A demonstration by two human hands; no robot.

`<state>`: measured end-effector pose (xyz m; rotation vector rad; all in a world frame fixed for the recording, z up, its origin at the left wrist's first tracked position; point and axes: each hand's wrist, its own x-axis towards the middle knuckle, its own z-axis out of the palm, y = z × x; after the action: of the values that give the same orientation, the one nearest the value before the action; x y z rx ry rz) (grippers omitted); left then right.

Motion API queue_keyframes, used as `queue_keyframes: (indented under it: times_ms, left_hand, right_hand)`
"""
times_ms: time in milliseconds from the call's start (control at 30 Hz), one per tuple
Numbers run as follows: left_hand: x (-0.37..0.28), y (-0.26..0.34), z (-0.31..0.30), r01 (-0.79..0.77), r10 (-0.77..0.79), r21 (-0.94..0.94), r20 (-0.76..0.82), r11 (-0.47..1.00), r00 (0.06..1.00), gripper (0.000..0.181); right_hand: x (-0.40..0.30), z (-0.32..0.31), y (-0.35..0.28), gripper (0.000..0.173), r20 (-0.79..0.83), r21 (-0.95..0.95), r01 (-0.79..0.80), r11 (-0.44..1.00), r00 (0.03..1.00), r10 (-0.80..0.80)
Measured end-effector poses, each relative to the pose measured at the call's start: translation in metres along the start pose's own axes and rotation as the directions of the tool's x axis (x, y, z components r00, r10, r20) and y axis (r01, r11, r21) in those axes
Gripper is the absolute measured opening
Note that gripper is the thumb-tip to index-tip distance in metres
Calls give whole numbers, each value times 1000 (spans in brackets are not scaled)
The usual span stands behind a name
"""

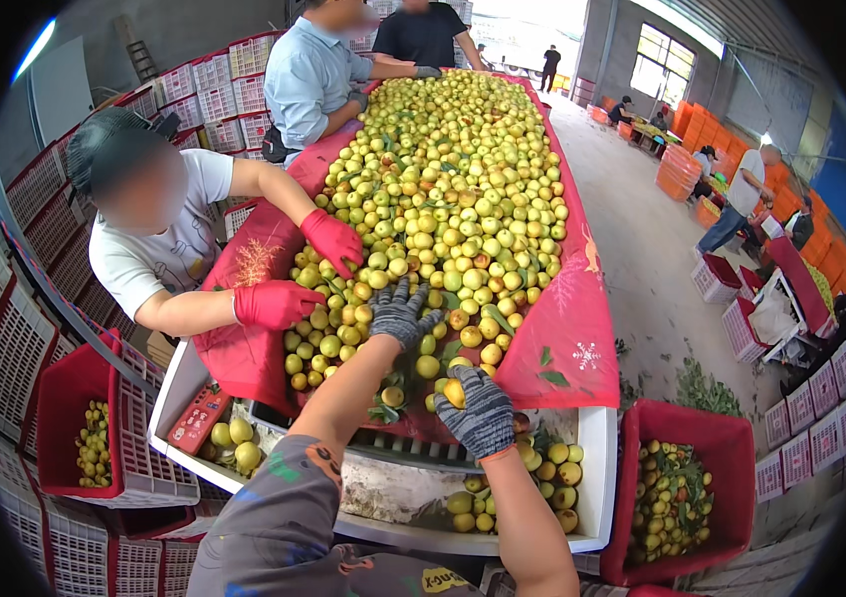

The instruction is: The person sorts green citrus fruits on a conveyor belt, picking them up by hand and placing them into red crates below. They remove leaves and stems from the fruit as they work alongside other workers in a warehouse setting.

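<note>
A long heap of yellow-green jujubes (453, 201), some with brown patches, covers a sorting table lined with red cloth (554, 351). My left hand (402, 317), in a grey striped knit glove, lies palm down on the near part of the heap with its fingers spread. In the same kind of glove, my right hand (477, 414) grips a yellow-brown jujube (454, 393) near the cloth's front edge. Loose green leaves (449, 351) lie between the hands. Below them, a white tray (595, 477) holds jujubes (557, 474) at the right and larger-looking ones (244, 448) at the left.
A co-worker's red-gloved hands (333, 242) work in the heap at left; two more people stand farther along the table. Red-lined crates (725, 448) (72, 418) with jujubes flank the tray. A red box (199, 418) bearing writing sits in its left corner. Stacked crates (214, 97) line the wall.
</note>
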<state>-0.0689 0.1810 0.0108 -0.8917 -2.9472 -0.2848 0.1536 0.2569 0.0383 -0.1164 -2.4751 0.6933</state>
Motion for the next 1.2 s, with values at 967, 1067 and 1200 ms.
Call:
queue_keyframes:
  times_ms: [967,1067,1200]
  left_hand:
    - [-163,-53,-45,-147,331,-559,242,816,912,51]
    - [-145,-80,-52,-209,201,-102,-84,973,976,50]
    - [-115,-132,-19,261,-263,-39,-68,965,962,70]
  right_hand:
    - [0,7,8,44,6,-38,16,999,1000,-16]
    - [0,10,11,44,14,-56,9,998,1000,-9]
    - [-1,6,3,48,169,-15,-76,997,983,77]
